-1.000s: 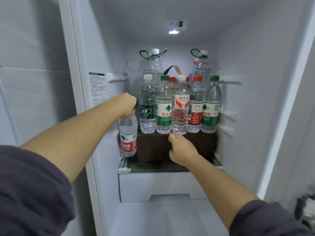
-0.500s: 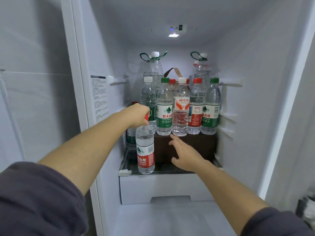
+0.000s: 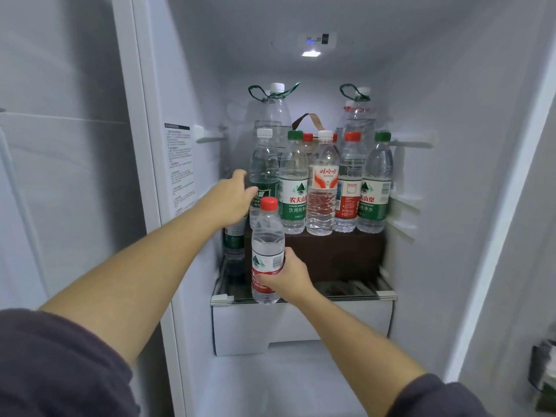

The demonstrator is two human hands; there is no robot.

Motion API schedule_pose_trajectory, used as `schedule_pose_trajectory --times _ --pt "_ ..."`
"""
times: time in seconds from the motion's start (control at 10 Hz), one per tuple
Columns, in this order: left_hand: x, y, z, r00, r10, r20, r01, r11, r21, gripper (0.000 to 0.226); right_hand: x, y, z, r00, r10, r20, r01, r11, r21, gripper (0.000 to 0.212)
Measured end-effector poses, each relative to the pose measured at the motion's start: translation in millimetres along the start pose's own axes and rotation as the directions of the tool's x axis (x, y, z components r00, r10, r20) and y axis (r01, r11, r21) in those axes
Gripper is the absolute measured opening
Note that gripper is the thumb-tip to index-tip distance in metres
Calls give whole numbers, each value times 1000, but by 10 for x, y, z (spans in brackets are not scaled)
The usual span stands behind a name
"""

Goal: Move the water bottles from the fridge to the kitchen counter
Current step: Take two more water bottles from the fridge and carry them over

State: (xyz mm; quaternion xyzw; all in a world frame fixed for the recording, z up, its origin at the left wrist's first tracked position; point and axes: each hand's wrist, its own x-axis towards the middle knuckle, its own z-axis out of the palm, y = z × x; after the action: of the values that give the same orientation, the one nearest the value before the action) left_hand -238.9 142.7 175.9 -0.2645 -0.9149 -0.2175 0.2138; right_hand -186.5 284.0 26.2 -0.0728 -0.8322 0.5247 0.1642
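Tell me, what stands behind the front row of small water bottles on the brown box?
Two tall clear plastic bottles with green carry loops, a brown strap handle and red caps of more small bottles. The front row covers everything lower.

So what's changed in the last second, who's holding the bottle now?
The red-capped bottle passed rightward from the left hand to the right hand, whose fingers now grip its label. The left hand let go and reached to the white-capped bottle in the row; grip unclear. The row on the box is unchanged.
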Motion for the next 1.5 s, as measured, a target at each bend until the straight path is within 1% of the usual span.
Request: schedule_pose_trajectory --times 0.1,0.2,0.3,0.4,0.5,0.6,0.7,0.8,0.9,1.0,1.1,1.2,1.3,1.5 --pt "9 -74 2 996 -79 26 76 990 115 39 -29 55 -230 999 24 -44 -26 999 -47 65" --pt "40 -120 92 989 -114 96 89 967 238 26 -38 107 -510 989 72 -129 -84 993 -85 69" --pt "59 -109 228 976 -135 169 70 937 342 25 -27 163 -769 975 112 -194 -135 985 -106 70" --pt "87 -164 419 967 -172 187 93 924 371 27 -2 227 -944 970 114 -214 -147 979 -144 67" --pt "171 -266 609 964 -213 160 150 930 336 40 31 284 -993 973 105 -205 -138 978 -157 66" --pt "339 -316 731 969 -213 128 169 943 287 61 64 341 -977 978 95 -185 -130 973 -188 65" --pt "551 -354 751 978 -188 91 158 952 262 69 89 386 -981 978 76 -194 -120 967 -226 66" --pt "804 -469 761 985 -169 41 158 967 201 55 91 392 -990 979 69 -190 -114 965 -236 67" --pt "974 -598 837 979 -205 -1 202 966 164 47 89 397 -992 979 64 -192 -109 966 -235 65" --pt "1073 -611 943 956 -293 -18 293 956 27 44 93 405 -993 980 48 -195 -93 969 -230 63" --pt "1096 -585 949 943 -332 36 334 938 -91 44 97 435 -999 981 37 -192 -81 970 -230 63" --pt "1173 -691 1003 947 -315 58 321 932 -166 47 122 466 -1014 985 45 -169 -82 972 -219 65" --pt "1222 -785 1093 940 -339 35 338 915 -222 43 150 473 -1021 986 45 -159 -79 974 -214 68" --pt "825 -475 1062 895 -402 -194 368 910 -190 37 135 445 -1014 985 56 -163 -92 971 -221 69"
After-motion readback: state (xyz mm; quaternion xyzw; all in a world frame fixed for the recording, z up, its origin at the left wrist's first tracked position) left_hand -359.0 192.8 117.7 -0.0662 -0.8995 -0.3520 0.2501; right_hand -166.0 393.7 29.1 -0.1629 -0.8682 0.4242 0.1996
